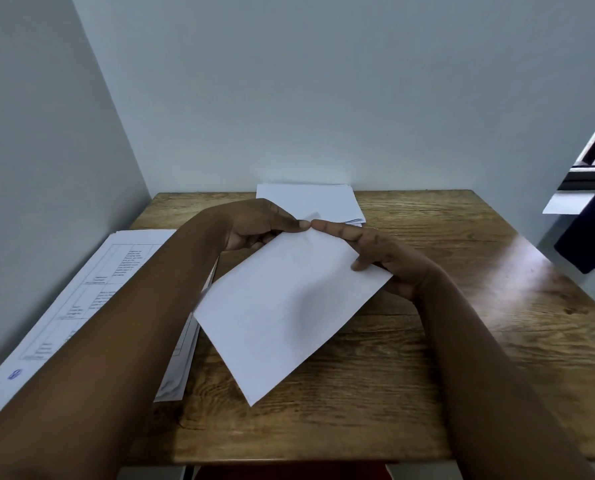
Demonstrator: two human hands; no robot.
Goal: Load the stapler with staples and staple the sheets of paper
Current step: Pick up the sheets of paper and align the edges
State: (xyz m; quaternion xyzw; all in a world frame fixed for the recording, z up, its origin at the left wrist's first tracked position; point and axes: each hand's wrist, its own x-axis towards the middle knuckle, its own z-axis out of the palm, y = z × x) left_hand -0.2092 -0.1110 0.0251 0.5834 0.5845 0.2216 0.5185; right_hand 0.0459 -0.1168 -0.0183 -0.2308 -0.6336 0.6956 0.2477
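Hands met at the far corner of the blank white sheets of paper, which you held tilted above the brown wood-grain table. Your left hand curled round the corner from the left, thumb on top, the other fingers tucked beneath the paper. Your right hand gripped the right edge: its index finger lay straight along that edge, its tip touching the left thumb tip, while its thumb pressed on the top face and the remaining fingers sat hidden underneath. You had no stapler in sight. Just beyond your fingertips a stack of plain white sheets lay flat at the table's far edge against the pale grey wall. Under your left forearm a pile of printed white pages with tables rested near the table's left side.
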